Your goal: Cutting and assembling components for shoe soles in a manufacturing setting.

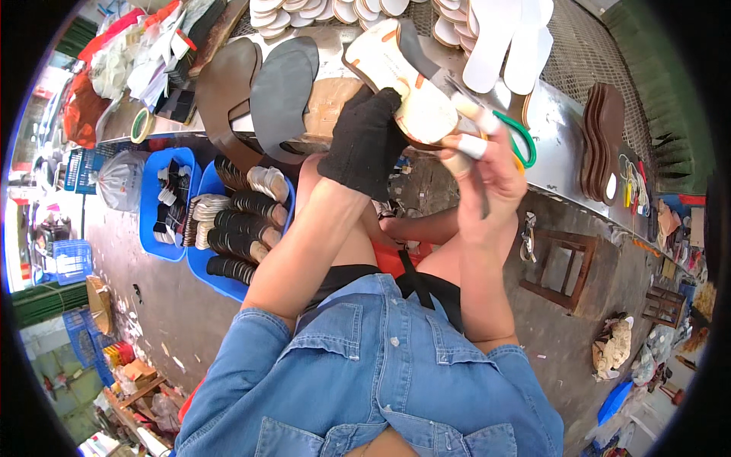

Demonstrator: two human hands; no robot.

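A cream shoe insole [407, 72] with a dark leather strip along its edge is raised above the near side of the workbench. My left hand [364, 141], in a black glove, is closed around the insole's near edge, thumb on top. My right hand [487, 164] is bare, with white tape on some fingertips. Its thumb and taped forefinger pinch the insole's right end. Scissors with a green and yellow handle [524, 141] show behind the right fingers; whether the hand also holds them or they lie on the bench, I cannot tell.
Brown leather pieces [226, 87] and grey ones [285, 91] lie on the bench, left of stacked white insoles [506, 46]. Brown pieces [601, 145] are stacked at the right. Below left, a blue bin [199, 263] holds rows of soles. A wooden stool [561, 266] stands right.
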